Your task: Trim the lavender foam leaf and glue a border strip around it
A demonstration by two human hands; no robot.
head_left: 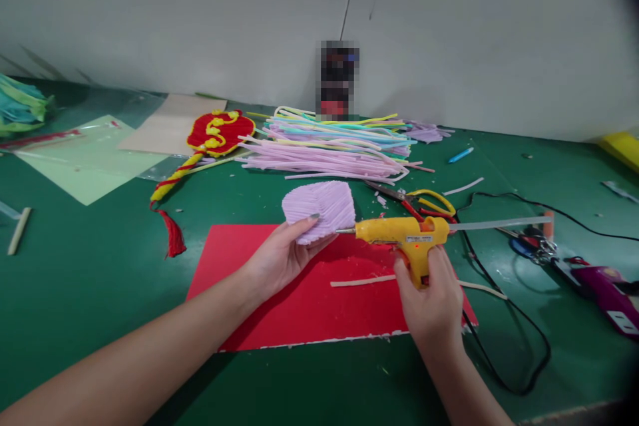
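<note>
My left hand (287, 249) grips a lilac piece made of pipe cleaners (324, 206) laid side by side, thumb on its face and fingers beneath. In my right hand (432, 299) is a yellow hot glue gun (404, 231), its small light lit red and a clear glue stick (499, 223) coming out of its back end. The metal nozzle points left, right by the lower right edge of the lilac piece; whether they touch I cannot tell. Under both hands lies a red sheet (269, 306), with a pale pipe cleaner (362, 281) across it.
A heap of pastel pipe cleaners (329, 153) lies behind, beside a red and yellow fan-shaped ornament (219, 133) with a tassel. Scissors (424, 203) rest behind the glue gun. A black cable (536, 373) loops at right, near a purple tool (606, 289).
</note>
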